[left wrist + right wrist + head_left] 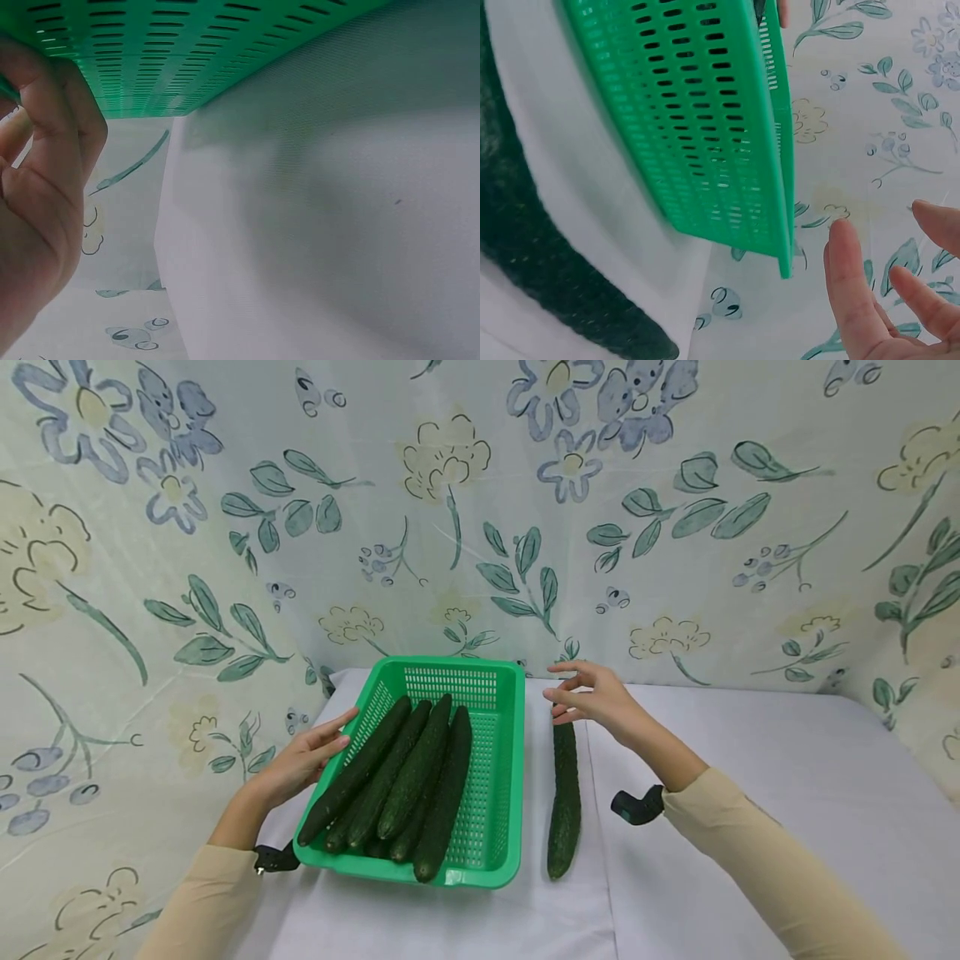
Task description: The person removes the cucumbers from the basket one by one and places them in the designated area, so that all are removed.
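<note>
A green plastic basket (483,760) holds several long dark-green cucumbers (420,768) lying side by side in its left part. My left hand (303,760) grips the basket's left side near the rim, its fingers (79,112) bent against the slotted wall. Right of the basket, a single cucumber (566,802) lies lengthwise on the white cloth. Over this cucumber's far end is my right hand (596,697), thumb and fingers apart with nothing between them. In the right wrist view, its fingers (851,277) stand away from both cucumber and basket.
White cloth (720,860) covers the table, with a seam running just right of the lone cucumber. A floral curtain (480,527) hangs behind the table and along its left side. Each wrist wears a black camera mount (637,806).
</note>
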